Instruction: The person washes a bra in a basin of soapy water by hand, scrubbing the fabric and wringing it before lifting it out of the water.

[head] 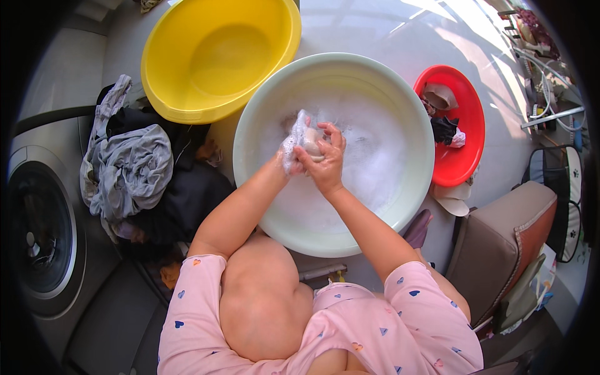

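Note:
A large pale green basin [333,248] holds sudsy water [370,154]. Both hands are together above its left middle part, with a light-coloured, wet, foamy cloth item [313,143] between them. My left hand [295,143] is covered in white foam and lies against the item's left side; its fingers are partly hidden by suds. From the right, my right hand [328,157] grips the item with bent fingers and thumb. What kind of item it is cannot be told.
An empty-looking yellow tub [197,115] stands at the upper left. Gray and black clothes [136,164] are piled beside a front-loading washing machine [42,229]. A red basin [471,140] with small garments stands right, near a brown padded seat [497,243].

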`<state>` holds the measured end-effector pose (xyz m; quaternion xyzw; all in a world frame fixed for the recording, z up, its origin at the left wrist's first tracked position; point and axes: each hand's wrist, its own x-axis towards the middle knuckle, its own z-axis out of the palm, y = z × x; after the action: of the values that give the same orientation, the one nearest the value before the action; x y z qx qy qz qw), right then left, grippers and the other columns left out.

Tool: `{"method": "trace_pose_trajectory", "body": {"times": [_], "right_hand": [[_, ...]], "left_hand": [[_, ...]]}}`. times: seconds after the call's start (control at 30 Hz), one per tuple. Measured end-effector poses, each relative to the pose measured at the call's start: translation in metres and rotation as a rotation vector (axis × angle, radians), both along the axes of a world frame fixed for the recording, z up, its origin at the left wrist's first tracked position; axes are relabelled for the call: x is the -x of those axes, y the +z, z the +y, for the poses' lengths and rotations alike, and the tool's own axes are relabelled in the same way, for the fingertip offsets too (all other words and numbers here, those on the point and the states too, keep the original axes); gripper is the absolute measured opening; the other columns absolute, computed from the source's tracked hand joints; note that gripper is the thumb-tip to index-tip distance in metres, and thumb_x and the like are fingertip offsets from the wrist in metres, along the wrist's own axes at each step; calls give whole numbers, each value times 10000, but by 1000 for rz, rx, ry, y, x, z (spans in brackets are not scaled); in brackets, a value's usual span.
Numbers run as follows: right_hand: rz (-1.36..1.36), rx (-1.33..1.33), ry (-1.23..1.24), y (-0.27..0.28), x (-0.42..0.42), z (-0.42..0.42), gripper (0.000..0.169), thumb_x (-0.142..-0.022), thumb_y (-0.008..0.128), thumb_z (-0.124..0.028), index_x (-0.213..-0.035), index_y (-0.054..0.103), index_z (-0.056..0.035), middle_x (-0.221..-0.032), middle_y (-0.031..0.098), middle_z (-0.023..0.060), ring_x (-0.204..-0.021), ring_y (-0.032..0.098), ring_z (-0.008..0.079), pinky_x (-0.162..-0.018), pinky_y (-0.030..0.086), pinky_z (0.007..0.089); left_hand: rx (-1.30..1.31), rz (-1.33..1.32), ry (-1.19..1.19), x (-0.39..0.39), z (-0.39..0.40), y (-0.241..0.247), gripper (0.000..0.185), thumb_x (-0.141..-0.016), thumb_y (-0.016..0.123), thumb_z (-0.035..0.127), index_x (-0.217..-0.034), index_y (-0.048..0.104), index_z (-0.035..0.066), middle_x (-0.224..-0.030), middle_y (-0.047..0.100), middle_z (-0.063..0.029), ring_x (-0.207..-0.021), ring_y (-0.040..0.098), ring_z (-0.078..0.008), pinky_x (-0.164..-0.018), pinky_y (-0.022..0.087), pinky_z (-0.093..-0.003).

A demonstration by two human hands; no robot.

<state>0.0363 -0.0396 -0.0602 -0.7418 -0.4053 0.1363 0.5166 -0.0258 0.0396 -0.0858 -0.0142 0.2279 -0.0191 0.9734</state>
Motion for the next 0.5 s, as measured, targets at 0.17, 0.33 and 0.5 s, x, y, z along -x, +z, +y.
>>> {"method": "trace_pose_trajectory", "body": {"times": [0.17,0.33,0.5], "right_hand": [[-333,-153,152,49,7,-8,176,-697,693,-190,-742,617,-38,-838,618,121,-721,556,295,-671,454,394],[-344,-314,127,62,14,8,136,-636,713,-146,-674,609,-67,-836,598,98,-714,534,303,-665,446,393],[-325,-221,116,36,-9,9,179,-645,707,-133,-704,557,-57,-742,595,103,-648,560,276,-599,457,374]], "left_hand": [[227,215,-27,-5,-6,19,338,-879,474,471,-843,516,138,-837,505,-42,-748,499,-187,-685,462,-342],[608,-562,-5,10,-19,-110,167,-930,464,277,-949,521,121,-856,519,3,-776,511,-122,-694,464,-269],[51,-7,128,-5,-13,16,160,-914,432,273,-849,516,154,-776,524,28,-672,522,-110,-600,486,-250]]}}
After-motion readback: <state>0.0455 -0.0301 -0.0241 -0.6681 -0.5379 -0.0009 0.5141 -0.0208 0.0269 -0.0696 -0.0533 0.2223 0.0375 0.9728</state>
